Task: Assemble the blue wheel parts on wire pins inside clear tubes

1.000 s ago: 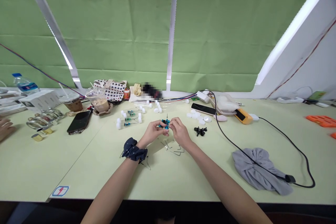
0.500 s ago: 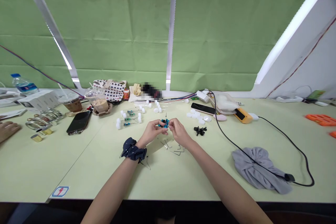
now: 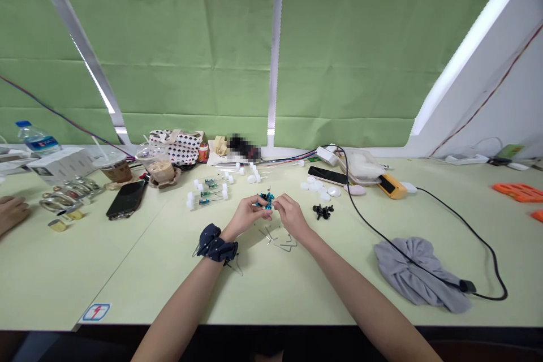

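Fairly bright, even light on the pale tabletop (image 3: pixel 139 277); white glare shows thru slits beside the green blinds (image 3: pixel 190 39), esp. at L. Shadows by the forearms (image 3: pixel 186 300) are soft & faint; below the table's front edge it's v. dark. Wide-angle distortion splays the window frames (image 3: pixel 68 17) twd the corners. Small blue parts (image 3: pixel 268 199) lack fine detail (one patch (image 3: pixel 244 147) farther back is outright pixelated).

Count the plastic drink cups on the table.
2: the left cup is nearer the blue-capped bottle; the right cup stands in front of the patterned bag. Any behind the clutter would be hidden.
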`<state>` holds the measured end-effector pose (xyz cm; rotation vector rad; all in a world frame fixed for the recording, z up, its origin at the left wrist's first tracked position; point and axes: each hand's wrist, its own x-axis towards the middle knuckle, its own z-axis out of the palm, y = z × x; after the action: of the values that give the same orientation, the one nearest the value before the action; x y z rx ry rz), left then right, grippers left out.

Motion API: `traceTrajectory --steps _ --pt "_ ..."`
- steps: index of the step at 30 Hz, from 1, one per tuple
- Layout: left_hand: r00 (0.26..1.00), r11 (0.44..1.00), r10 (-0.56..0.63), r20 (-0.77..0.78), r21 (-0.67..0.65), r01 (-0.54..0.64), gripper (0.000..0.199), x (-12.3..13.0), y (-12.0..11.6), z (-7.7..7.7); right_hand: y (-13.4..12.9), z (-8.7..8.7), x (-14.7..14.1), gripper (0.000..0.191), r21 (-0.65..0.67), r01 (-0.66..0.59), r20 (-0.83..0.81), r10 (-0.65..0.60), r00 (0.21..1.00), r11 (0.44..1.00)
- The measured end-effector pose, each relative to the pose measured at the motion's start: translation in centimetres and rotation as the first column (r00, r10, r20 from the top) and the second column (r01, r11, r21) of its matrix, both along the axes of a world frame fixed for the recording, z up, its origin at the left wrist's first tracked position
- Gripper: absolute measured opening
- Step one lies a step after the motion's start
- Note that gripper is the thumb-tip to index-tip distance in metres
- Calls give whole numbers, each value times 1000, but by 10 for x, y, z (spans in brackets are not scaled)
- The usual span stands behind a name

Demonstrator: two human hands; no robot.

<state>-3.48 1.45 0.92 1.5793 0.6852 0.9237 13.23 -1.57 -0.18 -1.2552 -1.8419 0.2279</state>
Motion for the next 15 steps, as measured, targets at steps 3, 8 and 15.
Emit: traceTrajectory --steps 3,8,15 --pt "1000 1000 6 -4 18 -6 30 1 0 -1 -2 1 0 23 -54 55 24 -53 998 997" --pt "1000 999 24 -7 31 -23 29 0 1 0 -3 4 1 21 -60 -1 -42 -1 999 998" --pt "998 998 55 -11 24 -55 31 -2 2 1 5 4 10 21 -6 10 -132 -10 991 1000"
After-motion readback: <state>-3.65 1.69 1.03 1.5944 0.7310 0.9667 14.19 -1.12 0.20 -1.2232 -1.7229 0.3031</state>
